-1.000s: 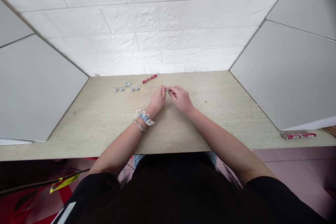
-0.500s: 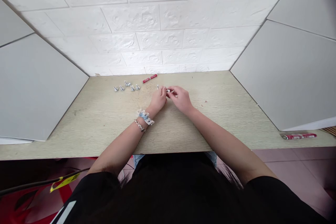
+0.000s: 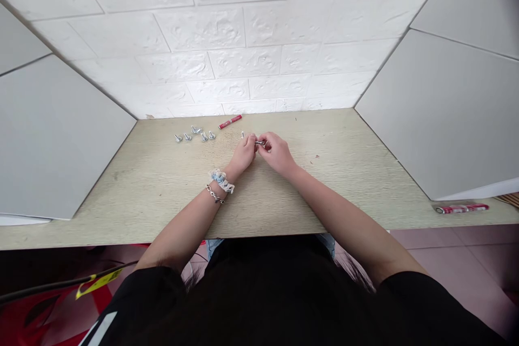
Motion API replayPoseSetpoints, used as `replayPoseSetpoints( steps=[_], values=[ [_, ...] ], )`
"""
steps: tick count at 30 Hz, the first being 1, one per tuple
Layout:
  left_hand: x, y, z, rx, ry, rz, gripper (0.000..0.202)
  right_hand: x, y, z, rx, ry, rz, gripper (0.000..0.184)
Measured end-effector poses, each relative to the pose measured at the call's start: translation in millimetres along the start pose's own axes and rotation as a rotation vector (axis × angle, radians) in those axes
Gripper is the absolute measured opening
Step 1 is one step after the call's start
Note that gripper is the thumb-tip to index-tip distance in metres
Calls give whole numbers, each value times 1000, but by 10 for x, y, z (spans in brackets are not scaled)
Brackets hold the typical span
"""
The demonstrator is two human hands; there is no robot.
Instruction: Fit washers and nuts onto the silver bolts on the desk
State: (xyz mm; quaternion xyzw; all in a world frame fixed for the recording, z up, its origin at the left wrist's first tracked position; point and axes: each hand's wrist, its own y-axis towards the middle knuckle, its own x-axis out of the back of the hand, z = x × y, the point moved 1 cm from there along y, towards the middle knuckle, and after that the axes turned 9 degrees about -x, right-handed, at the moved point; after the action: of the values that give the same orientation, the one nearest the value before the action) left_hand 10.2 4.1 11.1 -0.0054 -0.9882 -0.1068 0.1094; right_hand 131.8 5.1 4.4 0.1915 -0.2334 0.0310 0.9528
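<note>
and here, on the pale wood-grain worktop (image 3: 344, 165), both hands are brought together at the middle of the frame. a small metal screw (image 3: 259, 142) is pinched up at the fingertips, just above the surface. the right grip (image 3: 277, 154) is clamped on it, and the left grip (image 3: 243, 154) is closed against it from the other side, with the finer contact hidden by the fingers.

a tiny bright metal piece (image 3: 243, 134) is seen just beyond the left grip, on the worktop. further to the upper left, a loose cluster of small metal screws (image 3: 197, 134) is laid out, well apart from the hands, and a red-and-white tube (image 3: 230, 121) is lying at a slant close to the back wall.

a lace-edged blue scrunchie (image 3: 221, 180) and a silver chain bracelet (image 3: 214, 194) are worn on the left wrist. over at the lower right, a red-and-white strip (image 3: 462, 208) is lying along the front edge of the worktop. a white embossed brick wall (image 3: 243, 27) is rising behind it all, with grey panels (image 3: 446, 113) set at the sides.
</note>
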Motion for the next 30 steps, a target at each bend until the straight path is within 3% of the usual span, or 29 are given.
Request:
replayPoseSetpoints(
  steps=[3,8,17,30],
  values=[
    [-14,-51,-62,100,-81,71,33,3,-1,4,-26,4,-2,7],
    [-22,-87,-141,174,-237,61,37,2,1,18,-37,24,6,9],
    [-9,-73,-135,163,-320,84,23,15,-16,34,-19,32,-73,8],
    [-33,-47,-54,158,-450,71,30,17,-13,47,50,52,-32,21]
  ],
)
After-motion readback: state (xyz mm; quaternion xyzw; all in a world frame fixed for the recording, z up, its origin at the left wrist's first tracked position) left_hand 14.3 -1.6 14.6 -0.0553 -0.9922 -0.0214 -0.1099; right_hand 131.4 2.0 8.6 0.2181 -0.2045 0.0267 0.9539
